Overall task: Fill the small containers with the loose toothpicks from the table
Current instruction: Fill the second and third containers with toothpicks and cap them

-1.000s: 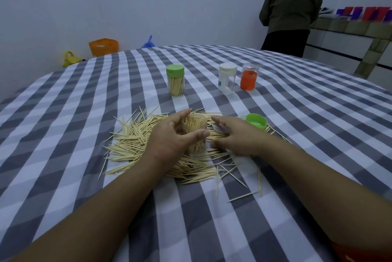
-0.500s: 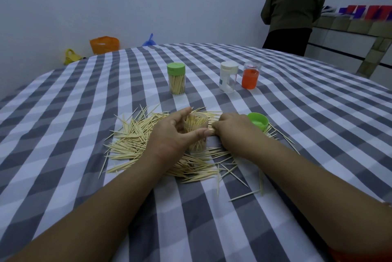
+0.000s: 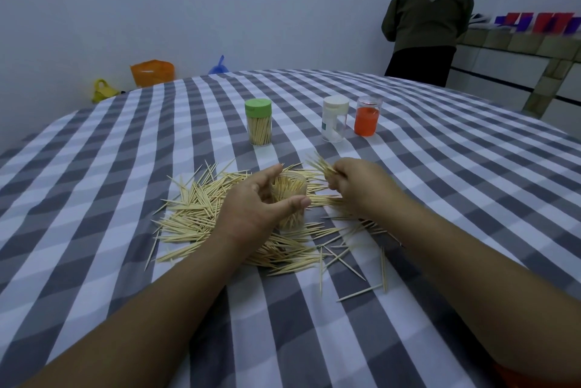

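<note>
A clear open container (image 3: 290,195), mostly full of upright toothpicks, stands in the middle of a loose toothpick pile (image 3: 201,214) on the checked tablecloth (image 3: 125,167). My left hand (image 3: 254,208) curls around the container, thumb in front and fingers behind. Just right of its rim, my right hand (image 3: 355,186) is raised off the table and pinches a small bundle of toothpicks (image 3: 323,166). The green lid seen earlier is hidden behind my right hand.
Farther back stand a green-lidded container (image 3: 258,122) full of toothpicks, a white-lidded clear one (image 3: 334,118) and an orange-based one (image 3: 367,117). Stray toothpicks (image 3: 361,291) lie near me. A person (image 3: 427,19) stands at the far right by a counter (image 3: 515,48).
My right hand gathered toothpicks from the pile beside the container and lifted a bundle up to rim height. The left hand stayed around the container.
</note>
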Tool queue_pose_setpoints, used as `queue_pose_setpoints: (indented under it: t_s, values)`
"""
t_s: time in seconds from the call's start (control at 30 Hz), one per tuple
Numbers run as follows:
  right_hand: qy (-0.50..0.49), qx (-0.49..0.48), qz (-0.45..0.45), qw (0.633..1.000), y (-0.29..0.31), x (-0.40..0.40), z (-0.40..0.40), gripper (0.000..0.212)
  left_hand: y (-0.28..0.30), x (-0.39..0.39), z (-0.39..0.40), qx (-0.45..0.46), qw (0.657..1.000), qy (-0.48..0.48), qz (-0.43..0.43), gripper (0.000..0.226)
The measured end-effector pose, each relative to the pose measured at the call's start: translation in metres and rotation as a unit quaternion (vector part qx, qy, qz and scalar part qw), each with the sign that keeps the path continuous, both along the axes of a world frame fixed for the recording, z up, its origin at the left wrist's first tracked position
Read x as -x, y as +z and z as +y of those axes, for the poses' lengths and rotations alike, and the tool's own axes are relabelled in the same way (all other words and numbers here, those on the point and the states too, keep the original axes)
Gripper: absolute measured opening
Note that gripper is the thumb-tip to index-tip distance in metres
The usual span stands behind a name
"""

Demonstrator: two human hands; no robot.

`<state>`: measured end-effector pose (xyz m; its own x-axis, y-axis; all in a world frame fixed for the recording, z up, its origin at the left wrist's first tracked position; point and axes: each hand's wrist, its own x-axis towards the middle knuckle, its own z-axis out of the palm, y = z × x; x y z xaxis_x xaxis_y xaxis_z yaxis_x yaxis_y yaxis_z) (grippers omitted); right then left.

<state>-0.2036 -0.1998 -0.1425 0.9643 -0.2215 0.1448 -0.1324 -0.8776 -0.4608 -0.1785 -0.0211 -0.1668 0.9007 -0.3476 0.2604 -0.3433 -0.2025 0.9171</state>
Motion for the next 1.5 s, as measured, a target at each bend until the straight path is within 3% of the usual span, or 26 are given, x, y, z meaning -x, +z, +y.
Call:
queue_pose_setpoints:
  t_s: [0.1, 0.2, 0.37, 0.53, 0.7, 1.07, 1.17, 1.33, 1.5]
  values:
    - [0.013, -0.222, -0.043, 0.974, 0.005, 0.005, 0.003, 0.016, -0.001, 0.0, 0.0, -0.002, 1.0, 0.002, -0.009, 0.094]
    - [0.032, -0.41, -0.081, 0.908, 0.011, 0.005, 0.01, 0.016, -0.001, 0.001, -0.001, -0.006, 1.0, 0.0, -0.015, 0.094]
    - [0.028, -0.535, -0.178, 0.825, 0.017, 0.007, 0.022, 0.016, -0.001, 0.002, -0.003, -0.002, 1.0, -0.01, -0.012, 0.094]
    - [0.053, -0.516, -0.222, 0.825, 0.016, 0.012, 0.035, 0.017, -0.001, 0.005, -0.003, -0.008, 1.0, -0.005, -0.017, 0.093]
    - [0.048, -0.401, -0.144, 0.903, 0.01, 0.016, 0.039, 0.016, -0.001, 0.004, -0.004, 0.004, 1.0, -0.013, -0.008, 0.091]
    - [0.024, -0.383, -0.076, 0.92, 0.006, 0.016, 0.041, 0.018, 0.0, 0.004, -0.003, -0.02, 1.0, -0.009, -0.012, 0.088]
    - [0.038, -0.38, -0.044, 0.923, 0.003, 0.016, 0.041, 0.023, 0.001, 0.004, -0.002, -0.025, 1.0, -0.008, -0.013, 0.077]
    - [0.062, -0.396, -0.112, 0.909, 0.004, 0.018, 0.037, 0.016, 0.002, 0.005, -0.002, -0.013, 1.0, -0.014, -0.02, 0.072]
    - [0.066, -0.372, -0.08, 0.922, 0.004, 0.017, 0.034, 0.008, -0.001, 0.003, -0.002, 0.004, 1.0, -0.023, -0.005, 0.089]
